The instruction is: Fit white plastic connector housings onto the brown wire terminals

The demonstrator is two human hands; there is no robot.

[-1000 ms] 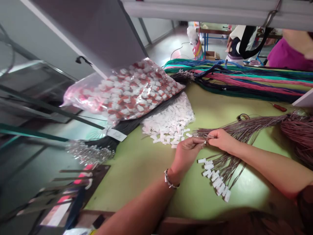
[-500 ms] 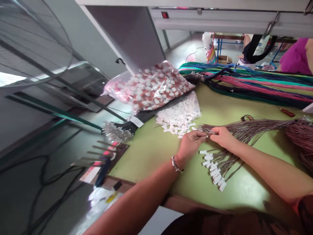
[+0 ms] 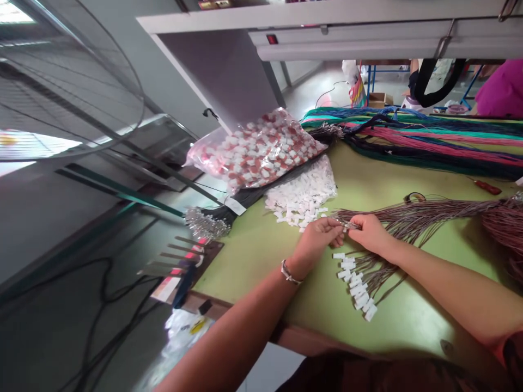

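My right hand (image 3: 371, 233) is closed on the terminal ends of brown wires (image 3: 412, 216), thumb and fingers pinched together. Close beside it, my left hand (image 3: 321, 237) has its fingertips curled against the thumb at the metal tips. A tiny white bit shows between the two hands; what the left fingers hold is too small to make out. Just below lie several white connectors (image 3: 356, 286) in a slanting row, fitted on brown wire ends. Beyond my left hand, loose white connector housings (image 3: 292, 215) spill from a clear bag (image 3: 314, 182).
A large bag of white and reddish-brown parts (image 3: 261, 149) sits at the back left, over black wires with metal terminals (image 3: 204, 223). Coloured wires (image 3: 429, 136) stretch along the back. Tape (image 3: 414, 197) and a red-handled tool (image 3: 487, 187) lie right. A pronged rack (image 3: 183, 256) stands at the left edge.
My left hand's fingertips have drawn slightly back to the left, opening a small gap from the right hand. The right hand stays at the wire ends. The camera view has shifted a little.
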